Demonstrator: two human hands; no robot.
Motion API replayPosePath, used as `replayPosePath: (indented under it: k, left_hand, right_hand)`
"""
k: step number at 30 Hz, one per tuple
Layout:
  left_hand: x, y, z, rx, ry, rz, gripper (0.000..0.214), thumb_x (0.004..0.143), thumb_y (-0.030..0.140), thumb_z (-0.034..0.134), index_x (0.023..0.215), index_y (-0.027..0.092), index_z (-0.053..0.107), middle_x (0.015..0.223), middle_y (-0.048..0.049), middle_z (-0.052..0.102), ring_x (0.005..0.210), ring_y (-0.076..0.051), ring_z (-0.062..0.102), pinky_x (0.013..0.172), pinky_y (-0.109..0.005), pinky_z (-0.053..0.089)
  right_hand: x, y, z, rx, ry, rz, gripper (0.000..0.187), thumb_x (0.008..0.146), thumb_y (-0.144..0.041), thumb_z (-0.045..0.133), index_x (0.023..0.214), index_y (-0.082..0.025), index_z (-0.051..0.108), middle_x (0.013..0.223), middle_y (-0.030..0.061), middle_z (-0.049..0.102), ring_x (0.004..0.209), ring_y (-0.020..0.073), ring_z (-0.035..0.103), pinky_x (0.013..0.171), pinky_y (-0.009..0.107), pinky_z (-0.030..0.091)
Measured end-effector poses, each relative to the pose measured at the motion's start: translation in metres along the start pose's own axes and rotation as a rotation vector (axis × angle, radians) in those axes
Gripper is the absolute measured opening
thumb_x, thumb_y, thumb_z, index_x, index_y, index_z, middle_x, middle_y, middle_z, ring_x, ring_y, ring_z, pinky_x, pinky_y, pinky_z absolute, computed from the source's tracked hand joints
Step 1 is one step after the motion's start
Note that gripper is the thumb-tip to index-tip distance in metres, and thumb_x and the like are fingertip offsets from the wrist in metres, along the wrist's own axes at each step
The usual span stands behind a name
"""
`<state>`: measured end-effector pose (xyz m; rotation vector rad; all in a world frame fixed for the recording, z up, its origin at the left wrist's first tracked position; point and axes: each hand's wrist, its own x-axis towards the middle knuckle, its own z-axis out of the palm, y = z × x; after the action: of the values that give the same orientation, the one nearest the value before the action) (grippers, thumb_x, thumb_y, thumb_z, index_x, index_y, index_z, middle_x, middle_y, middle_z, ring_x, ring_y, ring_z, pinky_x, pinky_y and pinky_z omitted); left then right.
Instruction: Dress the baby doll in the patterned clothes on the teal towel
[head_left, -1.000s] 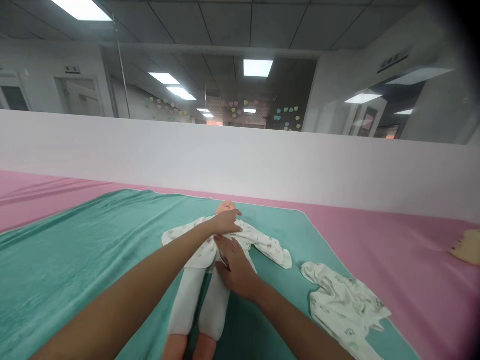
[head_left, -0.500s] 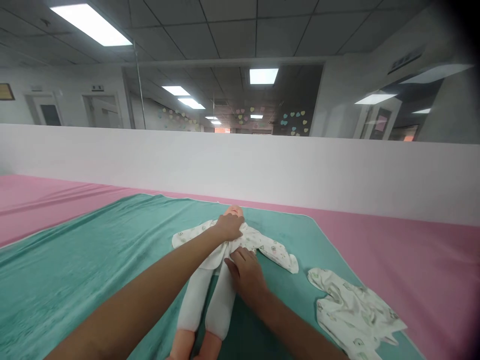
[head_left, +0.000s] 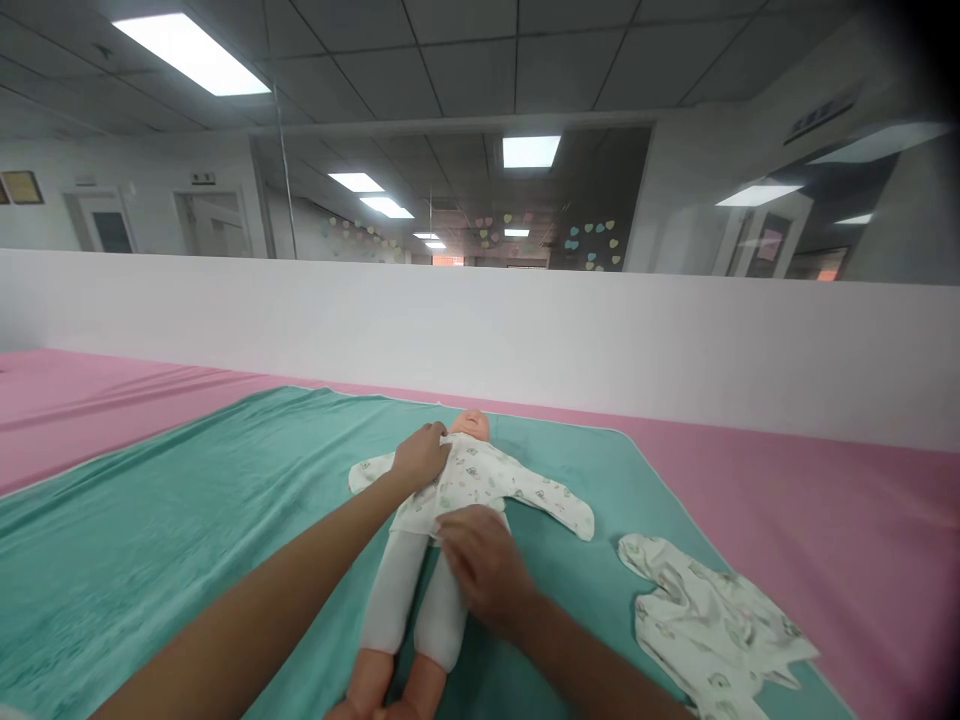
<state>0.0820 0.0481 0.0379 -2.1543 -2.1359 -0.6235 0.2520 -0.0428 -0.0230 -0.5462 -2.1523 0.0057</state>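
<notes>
Right grip [head_left: 484,562], blurred, partly hides the shirt [head_left: 480,472].

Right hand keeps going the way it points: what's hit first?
Probably the lower front of the printed shirt, right by the fingertips of the right hand; contact already is unclear.

Illumination is artificial and overhead: the upper-left panel [head_left: 191,54] is burnt out to flat white, with smaller bright panels beyond. The ceiling [head_left: 465,85] reads dim grey; the wall [head_left: 480,325] is pale and evenly lit. Shadows are soft, the blanket [head_left: 187,530] darkening beside the doll's legs [head_left: 442,610] below the right hand [head_left: 486,565]. That hand is smeared at the fingers. Wide-angle stretching affects the frame edges. A blurred black patch obscures the upper-right corner. Distant wall lettering is illegible.
</notes>
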Motion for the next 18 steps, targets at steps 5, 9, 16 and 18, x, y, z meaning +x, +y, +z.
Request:
replayPosePath:
  k: [5, 9, 16, 18]
  left_hand:
    - [-0.038, -0.039, -0.004, -0.238, -0.139, -0.223, 0.043, 0.083, 0.053, 0.037, 0.097, 0.017, 0.055, 0.092, -0.0106, 0.064, 0.077, -0.024, 0.061, 0.060, -0.030, 0.042]
    - [-0.056, -0.050, 0.005, -0.656, -0.292, -0.296, 0.055, 0.079, 0.064, 0.036, 0.089, 0.015, 0.059, 0.084, -0.0097, 0.065, 0.073, -0.025, 0.061, 0.055, -0.030, 0.043]
    - [-0.036, -0.018, 0.036, -0.971, -0.122, -0.316, 0.046, 0.073, 0.059, 0.051, 0.090, 0.015, 0.052, 0.086, -0.0069, 0.061, 0.081, -0.022, 0.057, 0.067, -0.030, 0.042]
    - [-0.029, -0.009, 0.043, -1.001, -0.129, -0.299, 0.040, 0.072, 0.053, 0.054, 0.091, 0.017, 0.049, 0.079, -0.0035, 0.059, 0.070, -0.019, 0.057, 0.058, -0.026, 0.041]
  right_hand:
    - [-0.010, 0.053, -0.013, -0.141, 0.028, 0.616, 0.036, 0.092, -0.038, 0.032, 0.070, -0.019, 0.053, 0.068, 0.0038, 0.057, 0.066, 0.0181, 0.051, 0.062, 0.032, 0.038]
    - [-0.018, 0.073, -0.007, 0.020, -0.068, 0.670, 0.040, 0.091, -0.048, 0.032, 0.070, -0.020, 0.052, 0.075, 0.0038, 0.060, 0.076, 0.0199, 0.053, 0.071, 0.033, 0.039]
    - [-0.012, 0.075, 0.003, 0.649, 0.163, 0.918, 0.044, 0.080, -0.058, 0.048, 0.108, -0.023, 0.053, 0.119, 0.0047, 0.057, 0.115, 0.0222, 0.048, 0.095, 0.034, 0.038]
    - [-0.012, 0.082, 0.000, 0.811, 0.252, 0.950, 0.054, 0.077, -0.057, 0.053, 0.121, -0.026, 0.047, 0.132, 0.0036, 0.049, 0.123, 0.0223, 0.043, 0.099, 0.035, 0.037]
